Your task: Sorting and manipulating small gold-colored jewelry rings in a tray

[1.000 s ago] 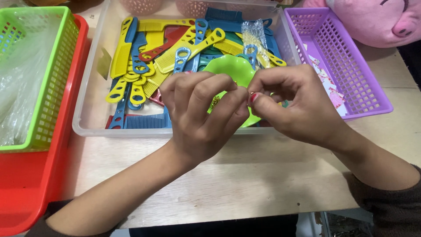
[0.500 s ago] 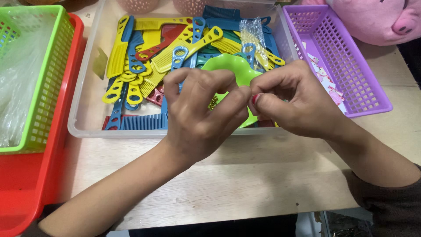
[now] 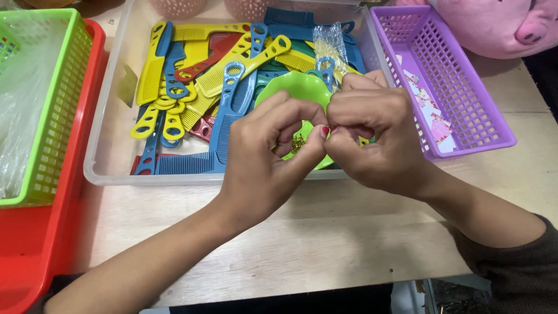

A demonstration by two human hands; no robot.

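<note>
Nearest you, over the front edge of the wooden table [image 3: 325,232], your left hand [image 3: 264,166] and your right hand [image 3: 372,136] meet fingertip to fingertip, both pinched shut on a tiny red piece [image 3: 331,129] held between them; it is too small to tell what it is. Just behind and below your fingers sits a green dish [image 3: 293,87] with a little gold clump [image 3: 297,143] in it, resting in the clear plastic bin [image 3: 110,157]. That bin is heaped with yellow, blue and red combs [image 3: 192,87]. To your left stands a green basket [image 3: 55,134] inside a red tray [image 3: 29,244]. To your right lies a purple basket [image 3: 465,99] holding small paper bits [image 3: 433,119]. Farthest off, at the right corner, rests a pink plush toy [image 3: 500,23].
</note>
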